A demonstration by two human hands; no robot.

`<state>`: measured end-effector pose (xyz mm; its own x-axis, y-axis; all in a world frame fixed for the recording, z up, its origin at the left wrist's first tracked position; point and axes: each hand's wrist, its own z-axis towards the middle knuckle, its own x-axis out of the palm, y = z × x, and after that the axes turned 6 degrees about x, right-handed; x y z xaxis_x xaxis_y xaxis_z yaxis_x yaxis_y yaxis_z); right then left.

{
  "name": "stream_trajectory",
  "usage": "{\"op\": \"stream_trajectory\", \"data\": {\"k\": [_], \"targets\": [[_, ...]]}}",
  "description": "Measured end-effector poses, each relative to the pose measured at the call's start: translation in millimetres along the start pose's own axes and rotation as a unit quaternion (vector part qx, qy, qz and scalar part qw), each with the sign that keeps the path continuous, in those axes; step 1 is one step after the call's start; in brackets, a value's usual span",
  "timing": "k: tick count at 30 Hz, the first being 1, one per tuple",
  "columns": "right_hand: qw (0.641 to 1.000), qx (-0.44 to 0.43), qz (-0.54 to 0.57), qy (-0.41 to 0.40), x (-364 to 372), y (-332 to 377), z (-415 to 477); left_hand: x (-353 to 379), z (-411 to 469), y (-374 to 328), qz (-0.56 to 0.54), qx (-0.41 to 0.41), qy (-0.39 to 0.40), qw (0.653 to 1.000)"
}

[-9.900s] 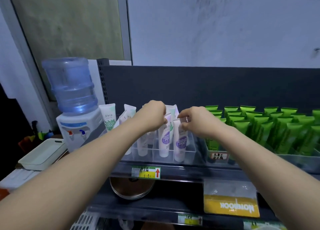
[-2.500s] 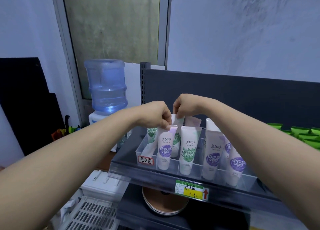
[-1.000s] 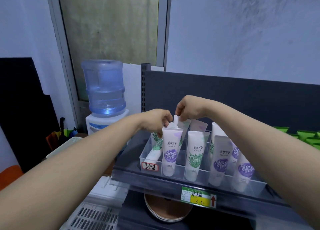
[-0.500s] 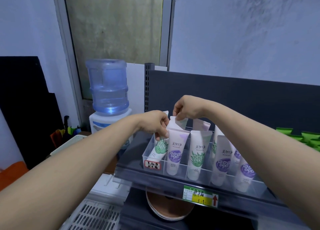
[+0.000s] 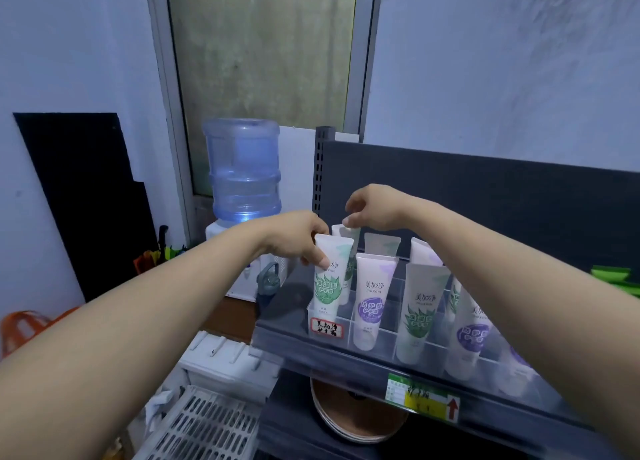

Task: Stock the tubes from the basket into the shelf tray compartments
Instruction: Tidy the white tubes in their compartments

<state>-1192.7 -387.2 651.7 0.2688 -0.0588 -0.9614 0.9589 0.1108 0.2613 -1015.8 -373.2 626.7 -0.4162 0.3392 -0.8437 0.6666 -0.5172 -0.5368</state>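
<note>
- Nearest, low on the left, is the white slatted plastic basket (image 5: pixel 204 428). No tubes show in the part I can see.
- On the dark shelf, the clear plastic divided tray (image 5: pixel 384 348) holds tubes standing cap-down, among them a white tube with a purple label (image 5: pixel 372 304).
- The left hand (image 5: pixel 299 241) pinches a white squeeze tube with green leaf print (image 5: pixel 327 281) near its crimped top. The tube stands in the front left compartment, behind the red-bordered handwritten tag (image 5: pixel 327 327).
- Just behind, the right hand (image 5: pixel 374 207) has its fingertips bunched on the crimp of a second white tube (image 5: pixel 350 234), one row back.
- To seat them well, I'd lower each straight onto its cap with the print facing out. I'd let go only once it stands without leaning on a neighbour.
- Farthest off stands a blue water-cooler bottle (image 5: pixel 242 172).
</note>
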Motion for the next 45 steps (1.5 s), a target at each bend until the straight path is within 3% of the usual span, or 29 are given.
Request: {"op": "stream_trajectory", "data": {"k": [4, 9, 29, 36, 45], "targets": [[0.997, -0.002, -0.059, 0.042, 6.1, 8.1, 9.6, 3.8, -1.2, 0.4, 0.026, -0.001, 0.013, 1.0], [0.996, -0.019, -0.081, 0.009, 11.5, 12.5, 13.7, 1.1, -3.7, -2.5, 0.033, 0.002, 0.012, 0.999], [0.996, -0.02, -0.054, 0.066, 8.6, 16.0, 3.8, -3.9, -14.7, -7.1, 0.008, 0.015, 0.027, 0.999], [0.998, -0.018, -0.029, 0.052, 8.4, 16.2, -1.5, -7.8, -21.9, -9.7, -0.003, 0.022, -0.063, 0.998], [0.995, -0.002, -0.029, -0.093, -26.8, 12.6, -38.1, -11.2, -24.5, -43.8, 0.052, 0.101, -0.164, 0.98]]}}
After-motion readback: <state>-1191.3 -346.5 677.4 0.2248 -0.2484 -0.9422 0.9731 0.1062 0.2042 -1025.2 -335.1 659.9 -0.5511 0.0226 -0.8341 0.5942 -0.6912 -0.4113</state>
